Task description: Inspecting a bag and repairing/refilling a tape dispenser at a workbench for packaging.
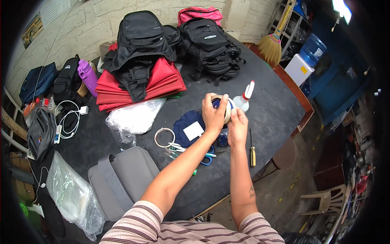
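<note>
A roll of pale tape (228, 115) is held up over the table between my two hands. My left hand (213, 116) grips it from the left, fingers curled over its top edge. My right hand (238, 127) pinches its right side with thumb and fingers. Something blue shows through the ring. Just beyond stands a white spray bottle (241, 103) with a red-and-white nozzle. A navy cloth piece (181, 137) with a white square (193, 131) on it lies left of my hands. Blue-handled scissors (206, 161) lie partly under my left forearm, near a thin tape ring (156, 138).
A screwdriver (253, 157) lies right of my right forearm. Behind are stacked red fabric (166, 83), black backpacks (203, 38) and a purple bottle (87, 77). A grey case (142, 166), a plastic-wrapped bundle (75, 191) and a white cable (73, 132) lie at left.
</note>
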The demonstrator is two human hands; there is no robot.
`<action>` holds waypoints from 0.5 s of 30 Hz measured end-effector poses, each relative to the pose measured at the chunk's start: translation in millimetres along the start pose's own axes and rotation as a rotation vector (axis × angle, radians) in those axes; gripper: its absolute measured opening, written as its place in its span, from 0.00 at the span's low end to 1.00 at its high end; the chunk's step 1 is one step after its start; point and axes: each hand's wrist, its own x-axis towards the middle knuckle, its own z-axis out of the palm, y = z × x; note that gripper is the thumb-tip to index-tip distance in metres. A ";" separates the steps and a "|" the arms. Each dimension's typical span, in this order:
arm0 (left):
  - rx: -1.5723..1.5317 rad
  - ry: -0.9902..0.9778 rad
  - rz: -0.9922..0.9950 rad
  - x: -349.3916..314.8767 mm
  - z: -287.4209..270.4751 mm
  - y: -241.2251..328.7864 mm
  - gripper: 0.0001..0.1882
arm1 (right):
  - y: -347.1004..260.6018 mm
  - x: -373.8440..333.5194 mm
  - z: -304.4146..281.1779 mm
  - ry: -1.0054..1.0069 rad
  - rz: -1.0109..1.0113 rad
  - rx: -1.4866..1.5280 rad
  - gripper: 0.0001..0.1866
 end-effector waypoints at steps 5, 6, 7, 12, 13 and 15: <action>0.073 0.119 0.113 0.9 -10.1 4.2 0.23 | -1.9 -14.5 22.8 -0.133 -0.124 -0.193 0.20; -0.017 0.028 0.067 1.1 -12.2 4.0 0.23 | -0.7 -10.2 16.9 -0.152 -0.155 -0.200 0.26; -0.109 -0.065 0.023 2.1 -13.9 3.0 0.23 | 1.0 -5.6 10.4 -0.135 -0.198 -0.244 0.25; -0.526 -0.353 -0.398 29.5 -48.1 3.4 0.19 | 6.3 -10.1 8.5 -0.129 -0.323 -0.492 0.22; -0.431 -0.322 -0.385 31.6 -49.2 3.2 0.20 | 2.3 -14.8 12.8 -0.137 -0.311 -0.486 0.22; -0.226 -0.153 -0.342 32.7 -47.4 -2.4 0.26 | 7.4 -19.7 13.5 -0.147 -0.416 -0.629 0.23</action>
